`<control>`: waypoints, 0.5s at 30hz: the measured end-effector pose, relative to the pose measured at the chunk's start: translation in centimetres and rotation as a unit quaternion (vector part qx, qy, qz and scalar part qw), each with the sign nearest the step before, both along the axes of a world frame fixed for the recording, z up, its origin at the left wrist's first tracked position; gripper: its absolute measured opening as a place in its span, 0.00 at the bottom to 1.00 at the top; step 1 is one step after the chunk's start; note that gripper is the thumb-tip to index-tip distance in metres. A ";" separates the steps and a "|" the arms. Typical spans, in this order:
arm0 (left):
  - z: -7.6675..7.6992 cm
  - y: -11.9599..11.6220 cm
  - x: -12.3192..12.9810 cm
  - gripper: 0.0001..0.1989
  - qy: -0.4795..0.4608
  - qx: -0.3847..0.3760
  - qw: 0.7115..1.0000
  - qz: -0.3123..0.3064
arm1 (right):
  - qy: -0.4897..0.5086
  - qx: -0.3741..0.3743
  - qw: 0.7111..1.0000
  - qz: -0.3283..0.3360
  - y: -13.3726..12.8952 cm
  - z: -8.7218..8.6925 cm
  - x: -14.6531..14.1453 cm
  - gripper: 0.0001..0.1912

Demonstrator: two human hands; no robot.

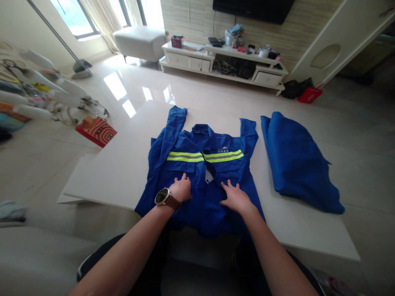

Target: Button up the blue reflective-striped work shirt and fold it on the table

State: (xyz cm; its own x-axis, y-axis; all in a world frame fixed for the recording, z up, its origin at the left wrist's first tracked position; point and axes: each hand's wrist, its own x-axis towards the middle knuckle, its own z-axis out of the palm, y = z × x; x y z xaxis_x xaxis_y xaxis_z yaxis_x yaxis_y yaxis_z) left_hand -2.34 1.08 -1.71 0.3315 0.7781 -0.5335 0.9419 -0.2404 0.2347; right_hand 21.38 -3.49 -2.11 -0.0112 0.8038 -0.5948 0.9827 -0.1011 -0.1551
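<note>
A blue work jacket point(200, 197) with yellow-and-grey reflective stripes lies spread face up on the white table, its collar pointing away from me. Both sleeves reach up past the shoulders, and the hem hangs over the near edge. My left hand point(181, 190), with a watch on its wrist, rests on the jacket's front just below the left chest pocket, fingers stretched out. On the other side of the front opening, my right hand point(235, 197) touches the cloth with fingers spread. Neither hand grips the fabric. Between the stripes' inner ends the front gapes slightly.
A folded blue garment point(299, 160) lies on the right part of the white table point(114, 172). Beyond are a low TV cabinet point(188, 61) and a grey bench point(140, 39). A red patterned bag point(97, 130) and a white-padded frame point(61, 90) stand left.
</note>
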 end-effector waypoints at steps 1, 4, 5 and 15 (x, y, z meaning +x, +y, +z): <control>-0.2 0.6 -0.1 0.35 -0.003 0.015 1.000 -0.010 | 0.004 0.016 1.000 0.006 0.7 -0.2 -0.1 0.49; 0.1 2.1 -0.4 0.38 0.004 0.061 0.998 0.026 | -0.002 0.088 0.996 0.007 2.5 0.3 -0.8 0.42; 0.5 2.3 -0.4 0.39 0.009 0.071 0.996 0.053 | -0.011 0.108 0.994 -0.005 2.8 0.7 -1.1 0.40; -1.9 0.1 0.2 0.50 0.059 0.006 0.998 0.003 | 0.017 0.014 1.000 0.017 0.0 -0.2 -2.7 0.42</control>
